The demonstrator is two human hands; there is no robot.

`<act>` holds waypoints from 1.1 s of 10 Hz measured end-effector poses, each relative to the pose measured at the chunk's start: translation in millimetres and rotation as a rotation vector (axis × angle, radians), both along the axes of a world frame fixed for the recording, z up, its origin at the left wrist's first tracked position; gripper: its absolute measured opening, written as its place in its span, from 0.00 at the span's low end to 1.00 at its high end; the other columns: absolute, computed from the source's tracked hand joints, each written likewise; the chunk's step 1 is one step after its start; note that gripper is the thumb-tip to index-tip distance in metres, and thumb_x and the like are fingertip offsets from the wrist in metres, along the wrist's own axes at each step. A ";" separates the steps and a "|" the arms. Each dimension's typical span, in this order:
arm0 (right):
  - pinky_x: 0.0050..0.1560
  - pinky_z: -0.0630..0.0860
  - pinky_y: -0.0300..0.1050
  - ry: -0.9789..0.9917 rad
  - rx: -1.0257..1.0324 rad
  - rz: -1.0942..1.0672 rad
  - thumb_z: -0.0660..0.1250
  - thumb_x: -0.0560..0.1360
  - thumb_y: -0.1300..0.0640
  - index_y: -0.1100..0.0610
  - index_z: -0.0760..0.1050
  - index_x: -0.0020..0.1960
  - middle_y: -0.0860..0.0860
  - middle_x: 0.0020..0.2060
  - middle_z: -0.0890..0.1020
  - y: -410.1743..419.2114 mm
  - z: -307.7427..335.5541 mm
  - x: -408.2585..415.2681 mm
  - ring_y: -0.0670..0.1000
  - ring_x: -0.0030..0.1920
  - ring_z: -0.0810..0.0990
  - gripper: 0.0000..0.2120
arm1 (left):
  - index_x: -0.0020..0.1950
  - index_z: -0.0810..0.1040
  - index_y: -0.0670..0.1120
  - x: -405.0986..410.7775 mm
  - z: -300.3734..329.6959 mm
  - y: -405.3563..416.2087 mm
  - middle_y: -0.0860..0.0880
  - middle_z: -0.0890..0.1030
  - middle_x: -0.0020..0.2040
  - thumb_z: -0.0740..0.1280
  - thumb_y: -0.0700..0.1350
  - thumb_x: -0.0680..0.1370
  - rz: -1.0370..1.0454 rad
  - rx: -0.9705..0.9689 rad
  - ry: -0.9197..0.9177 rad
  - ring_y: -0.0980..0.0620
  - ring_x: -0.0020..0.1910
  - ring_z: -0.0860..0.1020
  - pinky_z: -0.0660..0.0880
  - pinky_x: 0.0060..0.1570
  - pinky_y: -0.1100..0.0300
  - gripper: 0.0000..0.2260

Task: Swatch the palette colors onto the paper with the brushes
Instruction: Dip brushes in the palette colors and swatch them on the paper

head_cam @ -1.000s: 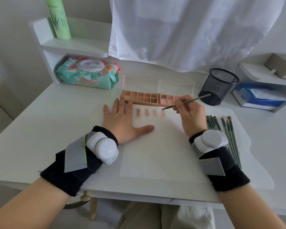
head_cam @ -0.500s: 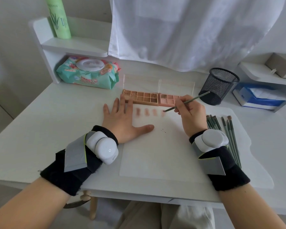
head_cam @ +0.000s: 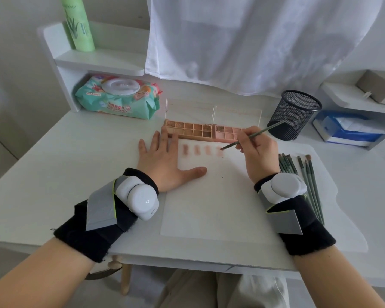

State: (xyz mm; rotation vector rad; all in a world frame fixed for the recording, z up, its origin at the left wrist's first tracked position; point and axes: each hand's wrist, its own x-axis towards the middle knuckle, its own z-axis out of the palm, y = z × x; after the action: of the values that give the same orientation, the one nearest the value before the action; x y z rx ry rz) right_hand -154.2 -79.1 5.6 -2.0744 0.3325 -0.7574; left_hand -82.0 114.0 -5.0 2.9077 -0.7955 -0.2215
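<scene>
A white sheet of paper (head_cam: 211,203) lies on the desk, with several brownish-pink swatches (head_cam: 201,150) in a row near its far edge. My left hand (head_cam: 165,162) lies flat on the paper's left side, fingers spread. My right hand (head_cam: 257,152) pinches a thin green brush (head_cam: 251,136), whose tip touches the rightmost swatch. Just behind the swatches sits the open palette (head_cam: 200,130), its clear lid standing up. Several spare green brushes (head_cam: 302,174) lie to the right of my right wrist.
A black mesh cup (head_cam: 295,114) stands behind my right hand. A pack of wet wipes (head_cam: 118,100) lies at the back left under a white shelf with a green bottle (head_cam: 79,23). A blue-and-white box (head_cam: 345,130) is at the far right. A white cloth hangs behind.
The brush tip has moved slightly along the rightmost swatch, in small strokes. My left hand has stayed flat on the paper.
</scene>
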 end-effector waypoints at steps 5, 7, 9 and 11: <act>0.44 0.76 0.59 -0.040 0.002 0.041 0.60 0.74 0.47 0.47 0.73 0.37 0.47 0.31 0.79 1.7 2.2 -1.0 0.56 0.39 0.78 0.09 | 0.77 0.38 0.47 0.1 0.8 0.3 0.43 0.37 0.77 0.47 0.79 0.63 -0.002 0.002 0.002 0.45 0.76 0.40 0.40 0.72 0.39 0.53; 0.40 0.74 0.55 -0.023 0.022 0.059 0.60 0.75 0.52 0.54 0.75 0.38 0.49 0.28 0.77 1.4 1.5 -1.7 0.52 0.33 0.76 0.10 | 0.77 0.39 0.47 -0.2 0.8 0.3 0.43 0.37 0.77 0.48 0.79 0.64 -0.004 -0.004 0.002 0.45 0.76 0.40 0.40 0.72 0.39 0.52; 0.37 0.71 0.46 -0.101 0.083 0.028 0.60 0.74 0.55 0.51 0.73 0.35 0.52 0.29 0.76 1.1 3.9 -3.2 0.51 0.32 0.75 0.10 | 0.77 0.39 0.47 -0.5 0.9 -0.2 0.44 0.38 0.77 0.48 0.78 0.64 -0.003 -0.011 0.001 0.45 0.76 0.40 0.40 0.72 0.39 0.52; 0.45 0.77 0.55 -0.039 0.033 0.016 0.60 0.74 0.52 0.46 0.73 0.37 0.55 0.34 0.79 -0.2 1.7 -1.0 0.56 0.38 0.79 0.08 | 0.77 0.39 0.47 0.1 -0.1 0.0 0.44 0.38 0.77 0.48 0.78 0.64 -0.004 -0.007 -0.004 0.45 0.76 0.41 0.40 0.72 0.39 0.52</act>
State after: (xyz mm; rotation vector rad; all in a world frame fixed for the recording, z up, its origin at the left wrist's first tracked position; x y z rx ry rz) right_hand -155.2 -79.3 7.3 -2.0266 0.3043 -0.7775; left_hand -82.0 114.0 -5.2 2.9007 -0.8013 -0.2132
